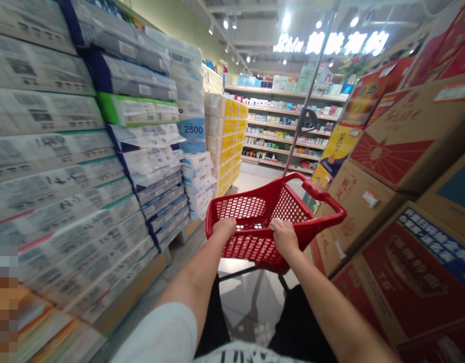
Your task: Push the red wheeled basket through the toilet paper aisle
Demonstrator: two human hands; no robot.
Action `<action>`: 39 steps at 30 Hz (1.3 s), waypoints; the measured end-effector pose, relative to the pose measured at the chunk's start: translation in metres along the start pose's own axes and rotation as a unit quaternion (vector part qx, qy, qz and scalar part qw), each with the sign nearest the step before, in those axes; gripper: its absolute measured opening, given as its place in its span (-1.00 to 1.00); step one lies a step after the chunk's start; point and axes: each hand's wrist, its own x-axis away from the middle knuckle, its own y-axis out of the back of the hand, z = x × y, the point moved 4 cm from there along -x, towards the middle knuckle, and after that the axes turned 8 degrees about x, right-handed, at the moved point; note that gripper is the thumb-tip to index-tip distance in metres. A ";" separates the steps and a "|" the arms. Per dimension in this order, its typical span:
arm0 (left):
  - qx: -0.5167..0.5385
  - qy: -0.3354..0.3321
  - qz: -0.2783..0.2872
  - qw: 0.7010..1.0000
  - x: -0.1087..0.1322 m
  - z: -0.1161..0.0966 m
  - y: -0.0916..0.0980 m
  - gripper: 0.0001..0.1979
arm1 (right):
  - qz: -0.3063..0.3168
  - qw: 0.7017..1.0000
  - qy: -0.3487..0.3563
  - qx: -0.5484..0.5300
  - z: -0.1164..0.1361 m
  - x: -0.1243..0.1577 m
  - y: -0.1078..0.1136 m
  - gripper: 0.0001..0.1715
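A red plastic shopping cart stands right in front of me, turned sideways so that its handle bar points to the right. My left hand is closed over the rim of its near long side, toward the left end. Farther right on the same rim, my right hand is closed as well, its fingers curled over the edge. Through the lattice walls I see no goods in the visible part of the basket. The cart's dark legs show below; its wheels are hard to make out.
Stacked tissue packs wall the left side, with yellow-and-white packs beyond. Liquor cartons pile up close on the right. A slanting metal pole rises behind the cart. Shelves of small boxed goods line the back over pale floor tiles.
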 end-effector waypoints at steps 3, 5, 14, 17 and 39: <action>-0.042 -0.052 0.004 0.998 -0.004 -0.017 0.002 -0.53 | -0.001 1.000 0.011 -0.016 0.005 0.001 -0.004 -0.57; -0.022 -0.080 0.000 0.997 -0.007 -0.029 -0.002 -0.53 | -0.005 0.999 0.023 -0.025 0.005 0.003 -0.006 -0.51; 0.012 -0.041 0.033 0.999 -0.012 -0.041 -0.026 -0.48 | -0.018 0.998 0.039 -0.051 0.015 0.012 -0.014 -0.39; 0.002 -0.041 0.037 0.998 -0.008 -0.041 -0.025 -0.47 | -0.005 0.997 0.050 -0.059 0.036 0.012 -0.021 -0.38; 0.021 -0.034 0.024 0.999 0.004 -0.038 -0.022 -0.47 | -0.022 0.982 0.188 0.003 0.021 0.065 -0.038 -0.59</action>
